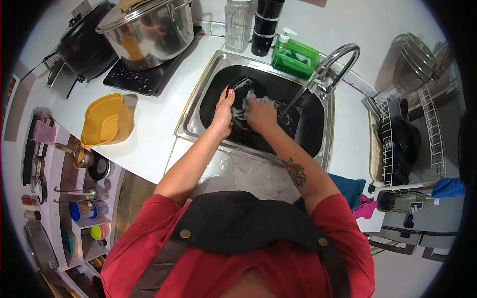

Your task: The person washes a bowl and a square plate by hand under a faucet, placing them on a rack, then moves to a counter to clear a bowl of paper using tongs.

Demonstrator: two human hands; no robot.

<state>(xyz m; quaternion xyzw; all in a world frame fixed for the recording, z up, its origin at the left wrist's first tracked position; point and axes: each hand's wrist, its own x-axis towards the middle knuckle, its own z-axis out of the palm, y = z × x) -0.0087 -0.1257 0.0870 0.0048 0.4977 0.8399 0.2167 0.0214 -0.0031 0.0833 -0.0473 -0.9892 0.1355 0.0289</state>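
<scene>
A dark, soapy dish [243,88] is held over the black basin of the sink [189,121]. My left hand [224,111] grips its left edge, with the thumb up near the rim. White suds cover part of the dish. On its right side my right hand [262,114] is closed around something in the foam that I cannot make out. Just right of that hand, a thin stream of water comes down from the curved metal faucet [343,52].
Behind the sink stand a green soap holder [296,58], black cups [265,30] and a clear pitcher [238,25]. At left are a yellow tub [106,121] and a large steel pot [149,37] on a black cooktop [130,78]. A dish rack [387,149] stands at right.
</scene>
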